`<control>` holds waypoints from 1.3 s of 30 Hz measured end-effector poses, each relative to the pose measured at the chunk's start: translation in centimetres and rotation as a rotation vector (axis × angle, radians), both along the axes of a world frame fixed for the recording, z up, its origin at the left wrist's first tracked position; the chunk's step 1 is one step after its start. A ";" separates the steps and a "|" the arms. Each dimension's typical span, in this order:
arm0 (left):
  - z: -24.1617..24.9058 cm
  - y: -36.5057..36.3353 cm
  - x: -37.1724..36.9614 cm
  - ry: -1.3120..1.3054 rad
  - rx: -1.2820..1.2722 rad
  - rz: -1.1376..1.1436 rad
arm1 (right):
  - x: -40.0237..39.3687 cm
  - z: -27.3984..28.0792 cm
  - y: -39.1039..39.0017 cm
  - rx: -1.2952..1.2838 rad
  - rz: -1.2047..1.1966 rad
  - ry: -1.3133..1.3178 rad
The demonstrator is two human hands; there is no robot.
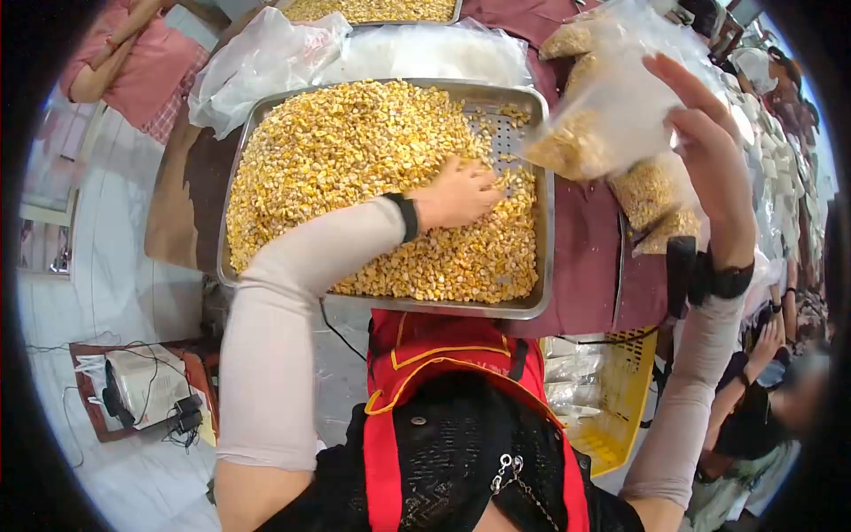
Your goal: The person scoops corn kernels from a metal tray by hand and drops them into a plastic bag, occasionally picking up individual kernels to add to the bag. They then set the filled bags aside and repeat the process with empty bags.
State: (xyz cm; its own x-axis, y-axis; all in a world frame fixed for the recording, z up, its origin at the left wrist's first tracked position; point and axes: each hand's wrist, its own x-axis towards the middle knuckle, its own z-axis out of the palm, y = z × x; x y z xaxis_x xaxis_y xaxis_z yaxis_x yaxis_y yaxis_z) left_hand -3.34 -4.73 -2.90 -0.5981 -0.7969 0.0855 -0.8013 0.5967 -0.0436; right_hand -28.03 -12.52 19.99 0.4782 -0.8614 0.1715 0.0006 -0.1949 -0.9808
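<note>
My left hand (461,193) rests palm down on yellow corn kernels (355,151), fingers slightly curled and apart; I see nothing gripped in it. The kernels are heaped in a metal tray (544,266) with a perforated bottom, partly bare at the upper right. Beyond the tray's right rim my right hand (714,155) is raised, thumb and fingers at the upper edge of a clear plastic bag (612,106). The bag tilts, with kernels gathered in its lower left end over the rim. Its exact hold is partly blurred by the film.
Filled bags (651,191) lie on the maroon tablecloth (581,257) to the right. Empty-looking plastic sheeting (266,66) lies behind the tray, before another corn tray (372,11). A yellow crate (634,390) stands below. A person (133,71) is at upper left; other people are at right.
</note>
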 end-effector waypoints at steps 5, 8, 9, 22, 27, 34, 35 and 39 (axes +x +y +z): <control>2.0 6.1 3.0 0.027 0.063 0.019 | 1.9 -1.2 0.4 -0.019 0.127 0.045; 3.8 8.7 2.2 0.016 0.130 0.077 | 3.7 -2.6 0.4 0.058 0.177 -0.008; 4.1 9.5 1.9 0.014 0.157 0.118 | 4.1 -2.8 0.5 0.060 0.179 -0.010; 1.8 1.7 4.5 0.044 0.085 0.406 | 7.3 -2.4 2.3 0.154 0.150 -0.078; 1.4 2.2 -2.3 -0.023 0.301 0.065 | 6.2 -3.1 1.0 0.019 0.162 -0.015; 1.0 5.4 3.0 -0.084 -0.135 0.064 | 6.3 -4.0 1.2 0.071 0.158 0.022; 1.9 5.1 4.1 -0.086 -0.134 0.065 | 6.4 -4.2 1.1 0.080 0.174 0.031; 3.3 6.2 8.2 -0.007 -0.032 0.325 | 6.2 -4.2 2.3 0.139 0.189 0.022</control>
State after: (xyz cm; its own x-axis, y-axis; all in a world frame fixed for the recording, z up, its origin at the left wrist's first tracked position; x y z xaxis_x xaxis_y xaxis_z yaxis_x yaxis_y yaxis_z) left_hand 4.88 1.45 0.42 -0.3130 -0.9434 0.1100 -0.9494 0.3075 -0.0640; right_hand -21.78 -10.25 15.75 0.6354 -0.7709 0.0448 0.0021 -0.0563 -0.9984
